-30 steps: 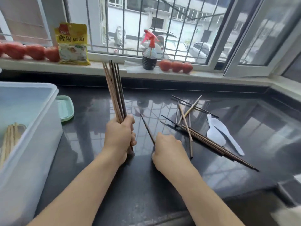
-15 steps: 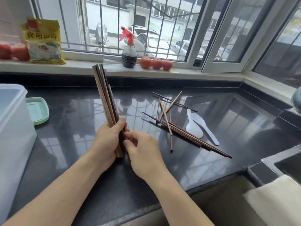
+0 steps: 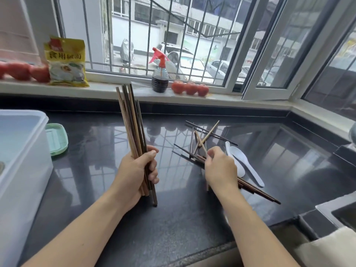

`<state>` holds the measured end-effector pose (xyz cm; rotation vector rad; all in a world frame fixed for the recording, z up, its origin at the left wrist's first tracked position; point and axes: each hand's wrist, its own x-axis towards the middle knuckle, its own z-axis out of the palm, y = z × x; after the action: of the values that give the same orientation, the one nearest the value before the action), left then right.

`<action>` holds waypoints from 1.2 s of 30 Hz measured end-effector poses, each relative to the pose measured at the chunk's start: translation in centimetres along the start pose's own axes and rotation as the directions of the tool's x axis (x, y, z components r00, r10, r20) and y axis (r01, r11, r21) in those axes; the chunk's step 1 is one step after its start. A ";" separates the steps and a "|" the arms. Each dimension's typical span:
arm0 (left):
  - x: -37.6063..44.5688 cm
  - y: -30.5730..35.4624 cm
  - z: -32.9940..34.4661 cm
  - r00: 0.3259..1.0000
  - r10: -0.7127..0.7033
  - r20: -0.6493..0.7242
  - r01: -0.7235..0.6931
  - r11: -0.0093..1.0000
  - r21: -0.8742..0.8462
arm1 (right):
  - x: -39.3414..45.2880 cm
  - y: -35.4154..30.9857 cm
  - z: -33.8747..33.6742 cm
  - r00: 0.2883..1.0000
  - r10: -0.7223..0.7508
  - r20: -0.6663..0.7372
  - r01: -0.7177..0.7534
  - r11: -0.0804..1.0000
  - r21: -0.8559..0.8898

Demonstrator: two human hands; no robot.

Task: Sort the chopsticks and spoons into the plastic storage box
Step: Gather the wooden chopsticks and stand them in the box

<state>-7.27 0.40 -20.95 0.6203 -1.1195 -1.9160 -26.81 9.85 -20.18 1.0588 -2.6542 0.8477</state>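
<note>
Here, the head view:

- A yellow packet [image 3: 66, 62] leans on the window sill [image 3: 107, 89]; its large printed characters begin 食用, the rest too blurred to read. A small character, perhaps 春, is on a wall outside.
- The left hand [image 3: 134, 170] has its grip clenched around a bundle of chopsticks [image 3: 133, 124], held upright with the lower tips touching the dark desk [image 3: 173, 228].
- The right hand [image 3: 219, 168] has its fingers curled, pinching a light chopstick [image 3: 200, 143] in the loose pile of chopsticks [image 3: 256, 191] on the desk.
- Two white spoons [image 3: 248, 166] lie just beside that pile, to its right, partly behind the right hand.
- The plastic storage box [image 3: 23, 160] stands at the left edge, well apart from the pile; a pale green lid [image 3: 57, 139] lies just beside it.
- A spray bottle [image 3: 159, 74] with a red trigger and three tomatoes [image 3: 189, 87] stand on the sill; more tomatoes [image 3: 23, 71] sit left of the packet.
- Half a second ago the right hand was against the bundle next to the left hand; now it is away at the pile. The bundle remains upright in the left hand.
</note>
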 end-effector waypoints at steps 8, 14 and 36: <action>0.2 0.6 -1.4 0.903 0.421 0.078 -0.407 0.786 0.465 | -0.9 -4.3 -7.8 0.969 -0.010 -0.246 0.198 0.625 0.755; 1.0 -0.4 -2.1 0.973 0.225 0.051 -0.219 0.834 0.507 | -0.3 -5.9 -10.8 0.924 -0.056 -0.379 0.344 0.555 0.757; 0.6 -1.2 -1.4 0.961 0.193 0.198 -0.270 0.813 0.517 | -4.8 8.8 -3.3 0.950 0.202 -0.238 -0.150 0.964 0.220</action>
<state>-7.06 -0.42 -22.68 0.6181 -1.7689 -1.4404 -29.41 19.72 -23.04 0.6943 -2.5075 1.2195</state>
